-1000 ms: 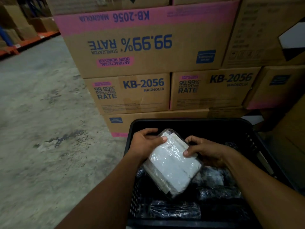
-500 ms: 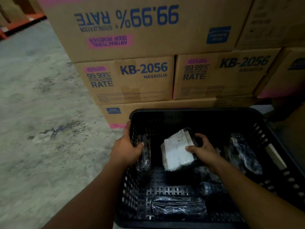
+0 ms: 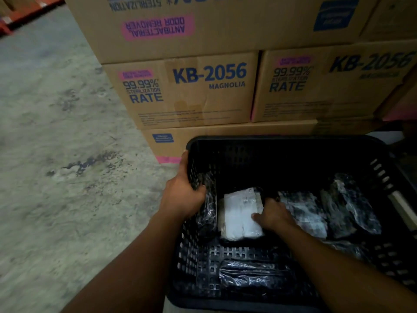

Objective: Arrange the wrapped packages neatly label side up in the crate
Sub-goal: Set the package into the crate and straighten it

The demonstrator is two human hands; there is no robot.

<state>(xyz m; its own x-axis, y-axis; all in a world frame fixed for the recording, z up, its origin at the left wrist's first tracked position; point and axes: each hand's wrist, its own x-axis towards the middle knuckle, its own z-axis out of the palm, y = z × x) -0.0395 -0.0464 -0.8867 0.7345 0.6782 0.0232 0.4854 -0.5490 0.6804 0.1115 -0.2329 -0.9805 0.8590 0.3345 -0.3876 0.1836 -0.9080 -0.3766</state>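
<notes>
A black slotted crate (image 3: 282,143) stands on the floor in front of me. My left hand (image 3: 182,195) grips its left wall over the rim. My right hand (image 3: 273,216) holds a wrapped package (image 3: 239,213) low inside the crate, white label side up, near the left wall. A dark wrapped package (image 3: 206,211) stands on edge between it and the wall. Another label-up package (image 3: 304,211) lies to the right of my hand, two dark ones (image 3: 352,206) lean at the right side, and one (image 3: 250,275) lies at the near end.
Stacked cardboard boxes (image 3: 191,93) marked KB-2056 rise directly behind the crate. Bare concrete floor (image 3: 56,154) stretches to the left. An orange rack base (image 3: 27,12) shows at the far upper left.
The white-labelled package went from both hands above the crate down to near its bottom in my right hand. My left hand let go of it and took the crate's left wall.
</notes>
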